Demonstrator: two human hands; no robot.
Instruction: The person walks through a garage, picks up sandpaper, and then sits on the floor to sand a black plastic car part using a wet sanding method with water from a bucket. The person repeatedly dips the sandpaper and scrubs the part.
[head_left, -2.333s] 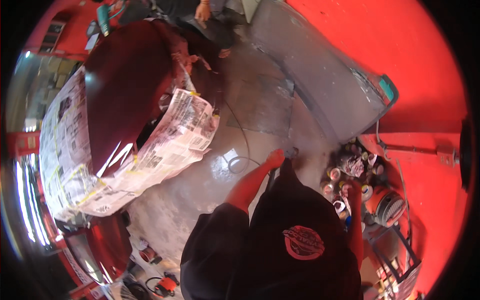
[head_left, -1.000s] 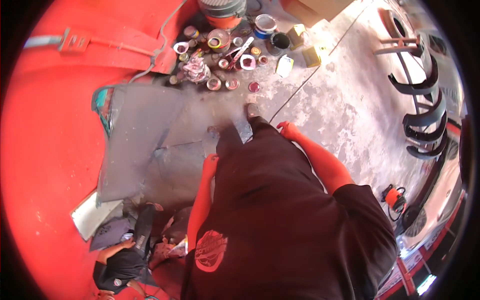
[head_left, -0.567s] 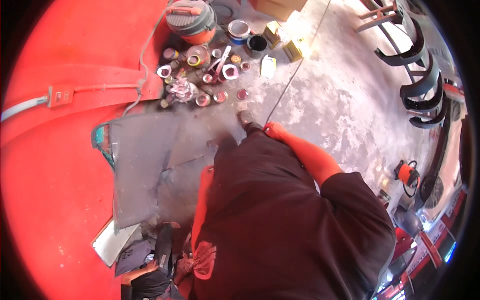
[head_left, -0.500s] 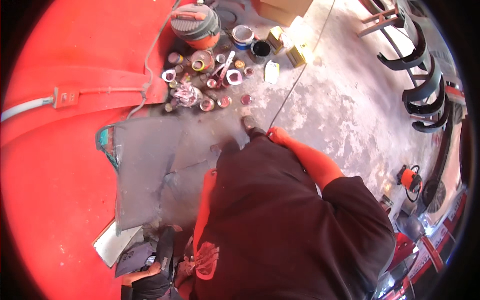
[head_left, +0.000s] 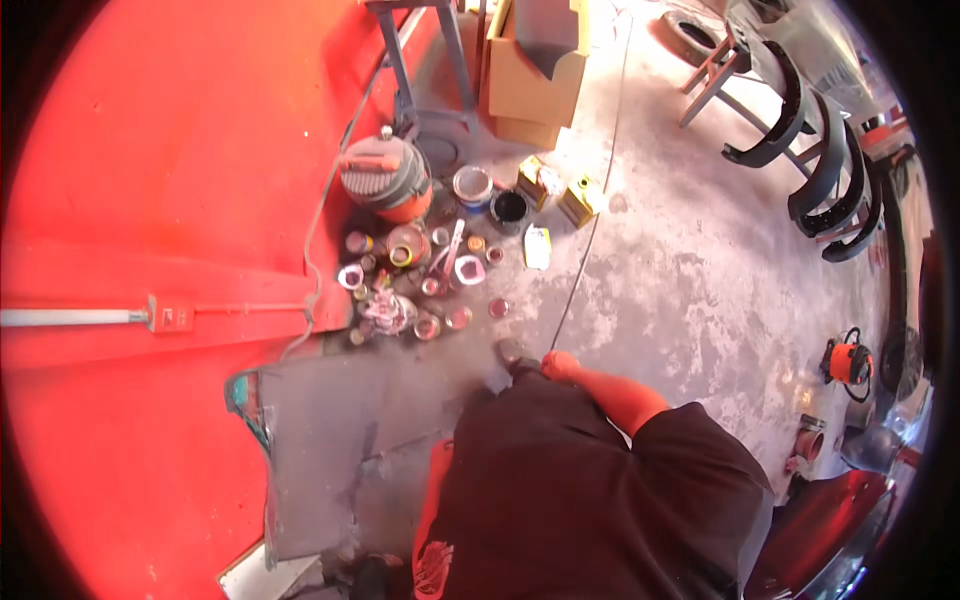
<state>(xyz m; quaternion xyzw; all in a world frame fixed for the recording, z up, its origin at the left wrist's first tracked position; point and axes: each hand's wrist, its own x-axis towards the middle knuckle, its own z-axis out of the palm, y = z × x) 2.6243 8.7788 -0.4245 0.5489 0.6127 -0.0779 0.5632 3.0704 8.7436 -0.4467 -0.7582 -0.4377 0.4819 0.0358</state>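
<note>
The floor (head_left: 690, 320) spreads before me, the wall (head_left: 180, 170) down its left edge; along that edge a panel (head_left: 315, 460) sits left of my left hand (head_left: 443, 454); beyond the panel stand cans (head_left: 427, 326), ahead and left of my right hand (head_left: 562, 365); the canister (head_left: 388, 180) is beyond the cans, the cardboard box (head_left: 530, 95) farther off to its right; toward the floor's right edge, curved strips (head_left: 778, 112) are on a stand (head_left: 738, 45), a machine (head_left: 850, 363) nearer me
</note>
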